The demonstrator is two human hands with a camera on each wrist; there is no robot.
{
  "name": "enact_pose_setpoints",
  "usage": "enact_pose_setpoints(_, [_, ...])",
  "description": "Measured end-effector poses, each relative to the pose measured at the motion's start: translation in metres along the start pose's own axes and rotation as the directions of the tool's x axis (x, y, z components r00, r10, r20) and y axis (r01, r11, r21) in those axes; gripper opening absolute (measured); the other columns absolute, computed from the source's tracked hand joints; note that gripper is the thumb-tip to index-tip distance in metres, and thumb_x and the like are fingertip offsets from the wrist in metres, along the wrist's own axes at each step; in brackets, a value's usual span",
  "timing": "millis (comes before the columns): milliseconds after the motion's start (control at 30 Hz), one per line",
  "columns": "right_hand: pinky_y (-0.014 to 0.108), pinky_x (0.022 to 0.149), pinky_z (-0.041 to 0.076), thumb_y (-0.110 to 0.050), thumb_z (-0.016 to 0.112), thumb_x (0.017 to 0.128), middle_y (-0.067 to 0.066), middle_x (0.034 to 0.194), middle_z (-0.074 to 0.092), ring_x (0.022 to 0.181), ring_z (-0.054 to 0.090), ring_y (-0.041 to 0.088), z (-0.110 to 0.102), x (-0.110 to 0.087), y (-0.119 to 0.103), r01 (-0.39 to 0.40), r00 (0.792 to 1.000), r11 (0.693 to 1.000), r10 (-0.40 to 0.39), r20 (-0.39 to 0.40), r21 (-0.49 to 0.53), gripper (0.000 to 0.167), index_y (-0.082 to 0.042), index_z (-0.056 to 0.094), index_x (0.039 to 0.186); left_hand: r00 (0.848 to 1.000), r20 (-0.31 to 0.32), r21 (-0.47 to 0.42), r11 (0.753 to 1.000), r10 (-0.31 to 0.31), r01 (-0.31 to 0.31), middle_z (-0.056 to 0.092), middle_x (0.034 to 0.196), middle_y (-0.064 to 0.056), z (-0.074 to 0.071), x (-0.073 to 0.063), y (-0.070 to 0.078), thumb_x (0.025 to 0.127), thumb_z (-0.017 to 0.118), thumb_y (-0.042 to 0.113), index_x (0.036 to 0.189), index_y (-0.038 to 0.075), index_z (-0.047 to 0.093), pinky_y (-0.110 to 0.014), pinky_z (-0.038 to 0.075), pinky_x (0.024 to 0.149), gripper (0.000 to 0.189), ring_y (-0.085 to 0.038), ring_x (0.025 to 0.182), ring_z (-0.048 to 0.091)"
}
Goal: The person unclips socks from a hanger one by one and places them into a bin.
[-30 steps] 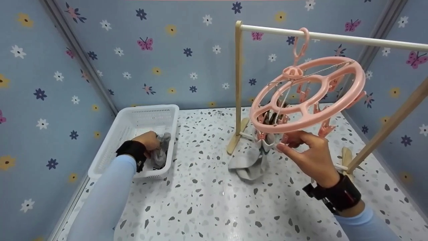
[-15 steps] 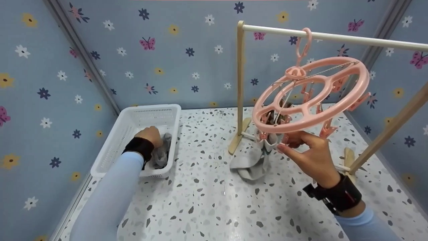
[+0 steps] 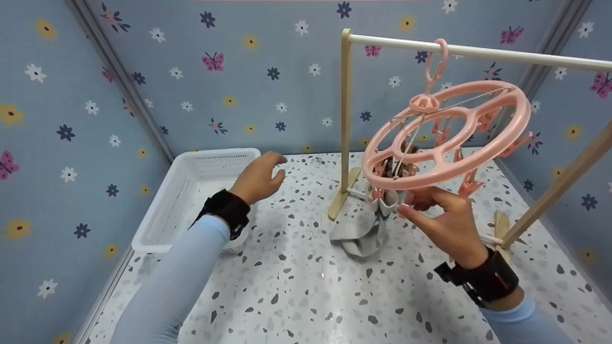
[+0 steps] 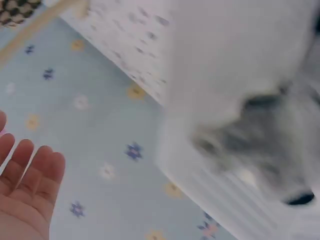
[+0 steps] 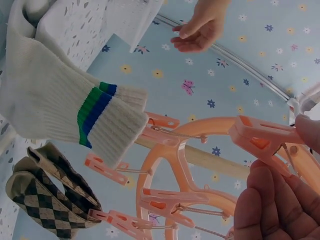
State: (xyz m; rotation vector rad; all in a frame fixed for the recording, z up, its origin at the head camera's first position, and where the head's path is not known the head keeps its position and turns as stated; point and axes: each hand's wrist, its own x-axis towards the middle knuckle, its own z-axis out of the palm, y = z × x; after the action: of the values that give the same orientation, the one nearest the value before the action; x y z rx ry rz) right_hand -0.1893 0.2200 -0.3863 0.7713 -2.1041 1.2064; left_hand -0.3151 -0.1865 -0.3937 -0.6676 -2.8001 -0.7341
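My right hand (image 3: 444, 220) pinches a pink clothespin (image 5: 257, 137) between thumb and fingers, under the front rim of a round pink clip hanger (image 3: 411, 182). My left hand (image 3: 258, 179) hovers over the right side of a white plastic basket (image 3: 158, 248), fingers extended and holding nothing. Grey socks (image 4: 270, 145) lie in the basket, blurred in the left wrist view and hidden by the arm in the head view. Other clothespins hold pale ribbed socks with green and blue stripes (image 5: 55, 85) and a checkered pair of socks (image 5: 55, 192).
The hanger hooks over a white rail (image 3: 478, 51) on wooden posts (image 3: 345, 110), whose feet (image 3: 337, 205) stand on the speckled tabletop (image 3: 296, 286). Several unused clothespins (image 3: 468, 184) dangle from the hanger. Flowered panels (image 3: 267, 95) enclose the back and sides.
My left hand has lifted out of the basket, away from the grey socks, and moved right with its fingers spreading. My right hand keeps its pinch on the clothespin.
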Motion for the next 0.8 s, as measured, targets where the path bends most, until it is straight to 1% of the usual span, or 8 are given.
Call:
enact_pose_setpoints(100, [0.015, 0.077, 0.054, 0.010, 0.089, 0.081, 0.008, 0.088, 0.079, 0.080, 0.069, 0.002, 0.001, 0.001, 0.000, 0.015, 1.000, 1.000, -0.015, -0.008, 0.010, 0.029, -0.005, 0.081, 0.105, 0.996, -0.040, -0.045, 0.996, 0.080, -0.082, 0.068, 0.138, -0.021, 0.007, 0.007, 0.021, 0.111, 0.056, 0.014, 0.137, -0.002, 0.066, -0.050, 0.051, 0.116, 0.032, -0.037, 0.133, 0.065])
enact_pose_setpoints(200, [0.015, 0.077, 0.055, 0.010, 0.089, 0.080, 0.008, 0.087, 0.079, 0.080, 0.069, 0.001, 0.002, 0.001, 0.000, 0.019, 1.000, 1.000, -0.019, -0.011, 0.015, 0.031, -0.005, 0.081, 0.106, 0.986, -0.071, -0.088, 0.984, 0.148, -0.154, 0.070, 0.135, -0.021, 0.012, 0.014, 0.041, 0.112, 0.056, 0.014, 0.135, -0.002, 0.068, -0.048, 0.053, 0.114, 0.030, -0.036, 0.131, 0.066])
enact_pose_setpoints(367, [0.015, 0.076, 0.054, 0.010, 0.089, 0.080, 0.008, 0.087, 0.079, 0.079, 0.069, 0.001, 0.001, 0.000, 0.000, 0.018, 1.000, 1.000, -0.018, -0.009, 0.015, 0.029, -0.004, 0.081, 0.105, 0.959, -0.124, -0.151, 0.951, 0.254, -0.271, 0.072, 0.133, -0.021, 0.017, 0.025, 0.073, 0.112, 0.057, 0.015, 0.132, -0.003, 0.069, -0.045, 0.055, 0.112, 0.030, -0.034, 0.128, 0.068])
enact_pose_setpoints(467, [0.014, 0.077, 0.054, 0.010, 0.088, 0.081, 0.008, 0.087, 0.078, 0.079, 0.069, 0.001, 0.000, 0.000, -0.001, 0.011, 1.000, 1.000, -0.010, -0.007, 0.015, 0.028, -0.004, 0.081, 0.104, 0.943, -0.111, -0.161, 0.931, 0.313, -0.328, 0.072, 0.134, -0.020, 0.018, 0.030, 0.090, 0.112, 0.058, 0.016, 0.134, -0.002, 0.069, -0.044, 0.054, 0.114, 0.031, -0.033, 0.130, 0.068])
enact_pose_setpoints(600, [0.013, 0.077, 0.054, 0.010, 0.088, 0.081, 0.008, 0.088, 0.078, 0.079, 0.069, 0.001, 0.000, 0.000, -0.002, 0.008, 1.000, 1.000, -0.008, -0.010, 0.006, 0.028, -0.003, 0.081, 0.105, 0.920, -0.053, -0.160, 0.907, 0.387, -0.391, 0.070, 0.139, -0.016, 0.022, 0.036, 0.111, 0.113, 0.058, 0.023, 0.139, 0.000, 0.066, -0.042, 0.051, 0.118, 0.035, -0.030, 0.135, 0.066])
enact_pose_setpoints(800, [0.014, 0.077, 0.055, 0.010, 0.088, 0.082, 0.008, 0.087, 0.079, 0.078, 0.070, 0.002, 0.000, 0.001, -0.003, 0.017, 1.000, 1.000, -0.017, -0.001, 0.006, 0.029, -0.004, 0.081, 0.106, 0.872, 0.024, -0.174, 0.861, 0.489, -0.478, 0.066, 0.147, -0.015, 0.035, 0.040, 0.134, 0.113, 0.060, 0.031, 0.146, 0.002, 0.061, -0.039, 0.048, 0.121, 0.044, -0.029, 0.140, 0.063])
